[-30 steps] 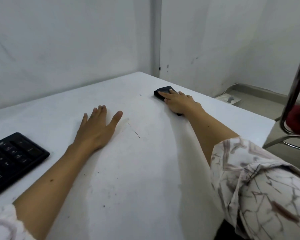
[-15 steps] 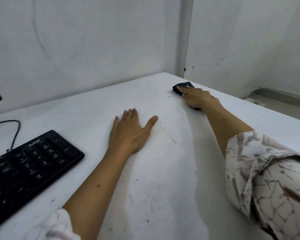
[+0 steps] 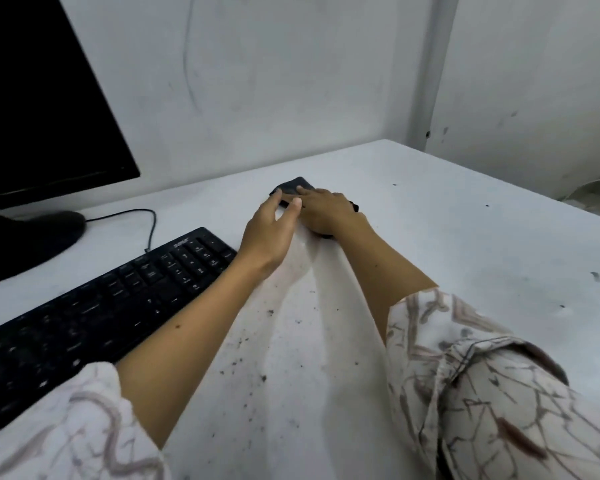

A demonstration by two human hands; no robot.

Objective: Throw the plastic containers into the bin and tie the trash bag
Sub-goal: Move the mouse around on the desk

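- Head view looks down at a white table (image 3: 447,258) pushed into a wall corner, with a black keyboard (image 3: 94,306) and a dark monitor (image 3: 39,98) on the left side.
- Right hand (image 3: 326,211) lies flat on a small dark folded thing (image 3: 293,186), fingers fairly straight and pressing it down. Could be a cloth or a folded black bag, honestly can't tell.
- Left hand (image 3: 269,233) sits right beside it, fingers loosely extended with the tips at the edge of the dark thing, thumb close to the right hand. Not gripping anything as far as I can see.
- No plastic containers, bin or trash bag in view, so the task's things must be somewhere out of shot.
- My guess on handling: empty plastic containers would be light, a bit slick and easy to crush, so take them by the rim or sides. A trash bag is soft and floppy, so gather it by the top edge to tie.
- Table has dark crumbs scattered between the forearms.
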